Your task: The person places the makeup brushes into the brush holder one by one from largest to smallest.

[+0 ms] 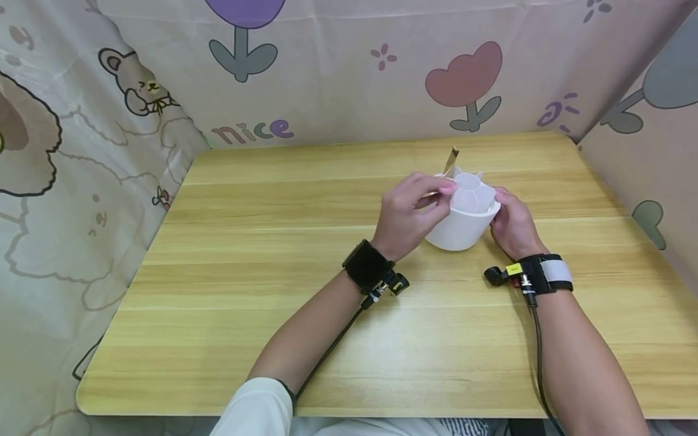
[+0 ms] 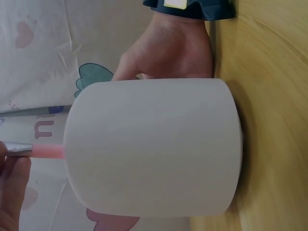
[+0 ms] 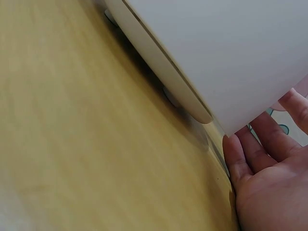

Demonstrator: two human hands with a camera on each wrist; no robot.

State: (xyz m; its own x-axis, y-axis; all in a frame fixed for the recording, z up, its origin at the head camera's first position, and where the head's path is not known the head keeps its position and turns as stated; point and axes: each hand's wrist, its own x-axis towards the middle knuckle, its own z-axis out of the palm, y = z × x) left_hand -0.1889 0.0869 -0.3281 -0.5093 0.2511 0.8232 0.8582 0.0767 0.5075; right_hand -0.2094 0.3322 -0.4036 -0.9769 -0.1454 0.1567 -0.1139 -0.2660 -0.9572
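A round white brush holder (image 1: 460,230) with raised inner compartments and pointed ear shapes at its back stands on the table. My left hand (image 1: 411,209) pinches a slim stick (image 1: 451,160) at the holder's left rim. In the left wrist view the stick shows a pink part (image 2: 48,151) against the holder and a shiny metallic part between the fingertips; its lower end is hidden. My right hand (image 1: 512,221) holds the holder's right side. Its curled fingers (image 3: 262,137) touch the white wall in the right wrist view, near the base.
The wooden table (image 1: 245,290) spreads out to the left and in front of the holder. A printed cloth (image 1: 338,79) hangs behind it and on both sides. Cables (image 1: 540,357) run from the wrist cameras along both forearms.
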